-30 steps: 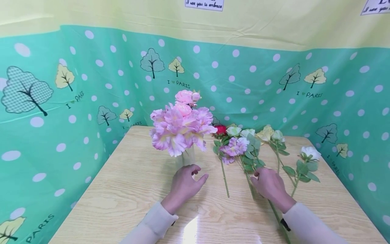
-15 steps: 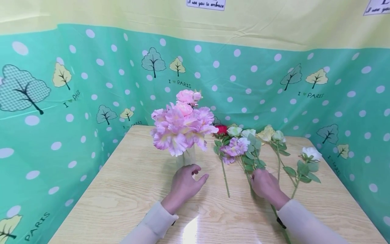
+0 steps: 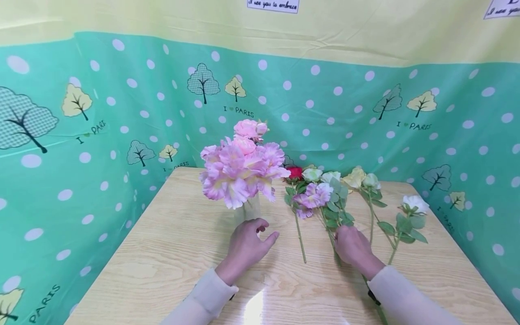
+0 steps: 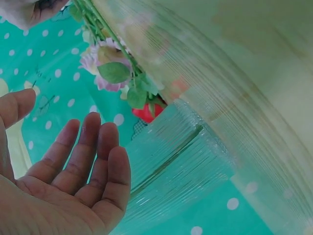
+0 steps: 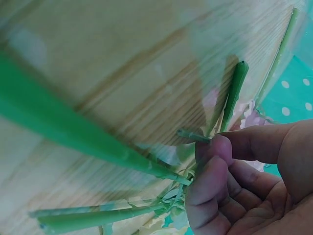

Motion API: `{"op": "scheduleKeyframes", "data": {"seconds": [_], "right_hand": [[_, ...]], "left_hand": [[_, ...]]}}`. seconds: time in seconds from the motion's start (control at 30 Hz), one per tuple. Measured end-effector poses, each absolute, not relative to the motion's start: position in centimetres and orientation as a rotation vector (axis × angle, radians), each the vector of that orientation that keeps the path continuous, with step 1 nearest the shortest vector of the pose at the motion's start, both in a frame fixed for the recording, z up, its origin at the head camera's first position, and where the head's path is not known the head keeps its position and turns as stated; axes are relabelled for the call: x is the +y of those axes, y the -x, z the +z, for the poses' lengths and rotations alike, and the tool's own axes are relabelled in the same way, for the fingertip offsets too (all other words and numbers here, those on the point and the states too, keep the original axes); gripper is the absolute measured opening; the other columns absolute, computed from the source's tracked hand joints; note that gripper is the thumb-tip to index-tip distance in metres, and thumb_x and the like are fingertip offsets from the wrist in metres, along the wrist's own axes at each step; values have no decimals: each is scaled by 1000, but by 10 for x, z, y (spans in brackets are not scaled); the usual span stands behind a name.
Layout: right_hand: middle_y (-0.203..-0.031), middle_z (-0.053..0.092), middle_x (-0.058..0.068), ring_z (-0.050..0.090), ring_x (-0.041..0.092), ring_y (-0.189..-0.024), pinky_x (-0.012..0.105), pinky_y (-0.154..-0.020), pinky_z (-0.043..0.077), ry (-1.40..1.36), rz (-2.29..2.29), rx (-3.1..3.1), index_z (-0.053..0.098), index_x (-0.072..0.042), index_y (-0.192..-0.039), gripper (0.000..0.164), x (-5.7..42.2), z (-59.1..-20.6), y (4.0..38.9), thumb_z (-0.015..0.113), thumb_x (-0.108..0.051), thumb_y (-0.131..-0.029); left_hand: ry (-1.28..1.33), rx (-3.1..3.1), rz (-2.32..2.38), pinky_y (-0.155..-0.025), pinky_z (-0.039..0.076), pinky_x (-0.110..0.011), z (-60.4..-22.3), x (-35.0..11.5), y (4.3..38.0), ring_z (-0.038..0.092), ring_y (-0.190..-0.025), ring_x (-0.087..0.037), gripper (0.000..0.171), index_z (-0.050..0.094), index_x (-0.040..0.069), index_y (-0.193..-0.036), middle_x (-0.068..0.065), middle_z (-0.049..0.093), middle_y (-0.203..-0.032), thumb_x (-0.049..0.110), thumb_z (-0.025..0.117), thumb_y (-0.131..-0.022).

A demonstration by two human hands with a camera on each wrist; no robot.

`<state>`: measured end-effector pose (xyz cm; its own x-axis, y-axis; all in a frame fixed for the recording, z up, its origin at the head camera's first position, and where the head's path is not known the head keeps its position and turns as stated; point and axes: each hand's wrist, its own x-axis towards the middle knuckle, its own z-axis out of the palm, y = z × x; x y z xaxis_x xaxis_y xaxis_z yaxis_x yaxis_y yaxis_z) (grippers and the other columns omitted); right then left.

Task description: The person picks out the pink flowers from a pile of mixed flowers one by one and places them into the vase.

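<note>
A clear ribbed vase (image 3: 248, 209) stands on the table, filled with ruffled lilac flowers (image 3: 237, 174) and pink roses (image 3: 246, 129) above them. Close in front of it is my left hand (image 3: 247, 243), fingers loosely bent. The left wrist view shows that palm with nothing in it, beside the vase (image 4: 171, 161) and one stem inside. My right hand (image 3: 354, 247) is low over the loose flowers on the right. In the right wrist view its thumb and fingertips pinch a thin green flower stem (image 5: 191, 135); which bloom it belongs to cannot be told.
Several artificial flowers lie on the wooden table (image 3: 162, 253): a red rose (image 3: 294, 172), a lilac flower (image 3: 313, 197), a yellow rose (image 3: 354, 177) and a white rose (image 3: 414, 204). Thick stems run under the right hand towards the front. A patterned green curtain (image 3: 308, 117) encloses the table.
My right hand has moved slightly left and its fingers have closed on a stem. The left hand has stayed beside the vase.
</note>
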<state>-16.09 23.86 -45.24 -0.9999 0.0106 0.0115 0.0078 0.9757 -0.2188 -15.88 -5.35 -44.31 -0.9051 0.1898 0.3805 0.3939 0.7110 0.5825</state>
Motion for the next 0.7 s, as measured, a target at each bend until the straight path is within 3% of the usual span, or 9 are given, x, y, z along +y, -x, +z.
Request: {"op": "scheduleKeyframes", "data": {"seconds": [0.2, 0.4, 0.53, 0.7], "right_hand": [[-58, 54, 2, 48, 15, -51, 30, -44, 39, 9, 430, -3074, 56, -10, -60, 26, 237, -452, 159, 56, -2, -85], [-49, 24, -5, 25, 11, -44, 25, -40, 26, -19, 537, -2979, 33, -15, -52, 41, 234, -449, 154, 53, 0, -85], [-49, 20, -5, 21, 10, -44, 25, -41, 24, -52, 561, -2924, 30, -16, -52, 43, 232, -445, 151, 53, 1, -84], [-47, 25, -5, 27, 10, -42, 25, -40, 26, -32, 585, -2904, 34, -16, -53, 38, 231, -441, 148, 51, 1, -82]], "left_hand": [[466, -2635, -1004, -69, 47, -32, -442, -53, 159, 62, -82, -20, 32, 69, 17, -97, 2, 67, -89, 46, 69, -83], [462, -2640, -1009, -70, 48, -32, -444, -52, 159, 62, -83, -20, 33, 69, 17, -98, 3, 68, -90, 45, 69, -83], [459, -2633, -1012, -70, 48, -32, -444, -51, 159, 62, -83, -20, 32, 69, 17, -98, 4, 67, -89, 45, 70, -82], [456, -2630, -1001, -70, 48, -31, -444, -51, 159, 61, -82, -16, 32, 69, 18, -98, 4, 67, -89, 46, 70, -82]]}}
